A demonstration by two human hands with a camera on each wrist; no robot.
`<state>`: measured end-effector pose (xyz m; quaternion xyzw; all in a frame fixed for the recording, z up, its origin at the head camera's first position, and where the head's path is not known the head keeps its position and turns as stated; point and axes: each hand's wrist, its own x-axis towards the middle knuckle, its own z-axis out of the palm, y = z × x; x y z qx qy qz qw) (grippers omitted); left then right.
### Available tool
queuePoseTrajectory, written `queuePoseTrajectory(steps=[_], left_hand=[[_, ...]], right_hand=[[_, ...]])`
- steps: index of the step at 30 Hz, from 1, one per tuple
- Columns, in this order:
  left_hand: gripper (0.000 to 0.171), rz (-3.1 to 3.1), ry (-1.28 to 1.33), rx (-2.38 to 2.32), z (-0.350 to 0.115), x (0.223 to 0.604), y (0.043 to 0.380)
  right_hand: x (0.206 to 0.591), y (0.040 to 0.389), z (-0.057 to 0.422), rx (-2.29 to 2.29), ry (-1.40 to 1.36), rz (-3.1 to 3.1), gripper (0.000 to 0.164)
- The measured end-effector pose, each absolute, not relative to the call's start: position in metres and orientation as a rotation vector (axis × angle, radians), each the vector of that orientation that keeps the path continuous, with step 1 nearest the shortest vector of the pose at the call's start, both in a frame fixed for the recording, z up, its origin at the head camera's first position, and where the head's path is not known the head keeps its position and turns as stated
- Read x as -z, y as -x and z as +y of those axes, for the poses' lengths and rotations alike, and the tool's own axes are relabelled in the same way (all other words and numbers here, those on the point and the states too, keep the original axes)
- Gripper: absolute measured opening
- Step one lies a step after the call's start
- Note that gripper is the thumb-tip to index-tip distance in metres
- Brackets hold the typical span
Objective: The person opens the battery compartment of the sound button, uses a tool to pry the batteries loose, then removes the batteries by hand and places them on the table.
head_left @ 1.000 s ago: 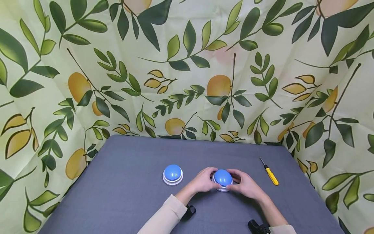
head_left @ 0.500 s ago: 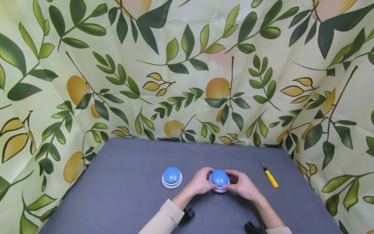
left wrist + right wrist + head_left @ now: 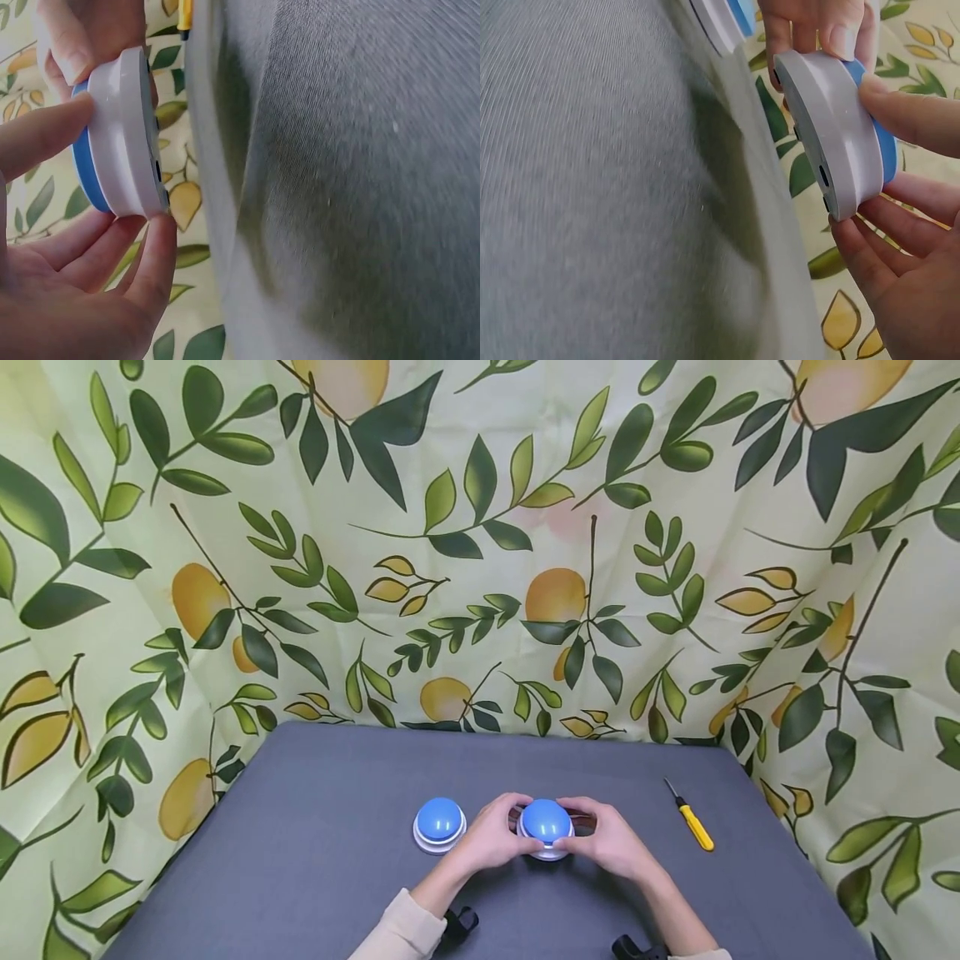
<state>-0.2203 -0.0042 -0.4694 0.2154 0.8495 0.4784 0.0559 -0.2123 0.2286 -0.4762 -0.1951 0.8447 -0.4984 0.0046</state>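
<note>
A round push button (image 3: 547, 821) with a blue dome and a white base is held between both hands. My left hand (image 3: 495, 833) grips its left side, thumb at the front and fingers curled behind. From the right, my right hand (image 3: 613, 839) grips it in the same way. Both wrist views show the white base (image 3: 124, 142) raised off the cloth, with small dark spots on its underside (image 3: 810, 150). A second blue push button (image 3: 439, 822) sits on the table just left of my left hand.
A screwdriver (image 3: 692, 818) with a yellow handle lies right of my right hand. Grey cloth covers the table (image 3: 330, 827). A leaf-and-fruit patterned curtain (image 3: 480, 560) stands behind the table and along its sides.
Both hands have carried the held button a little to the left, closer to the second button. The view has tilted slightly upward. The screwdriver and second button stay in place.
</note>
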Motion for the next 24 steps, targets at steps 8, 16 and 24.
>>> queuePoseTrajectory(steps=[8,16,24], left_hand=[[0.061,2.587,-0.675,-1.409,-0.025,0.463,0.217],[0.061,2.569,-0.688,-1.42,-0.042,0.458,0.215],[0.061,2.54,-0.772,-1.415,-0.058,0.451,0.214]], right_hand=[[0.473,0.211,0.212,1.555,0.615,2.625,0.056],[0.469,0.211,0.198,1.601,0.669,2.609,0.054],[0.463,0.208,0.187,1.597,0.63,2.6,0.054]])
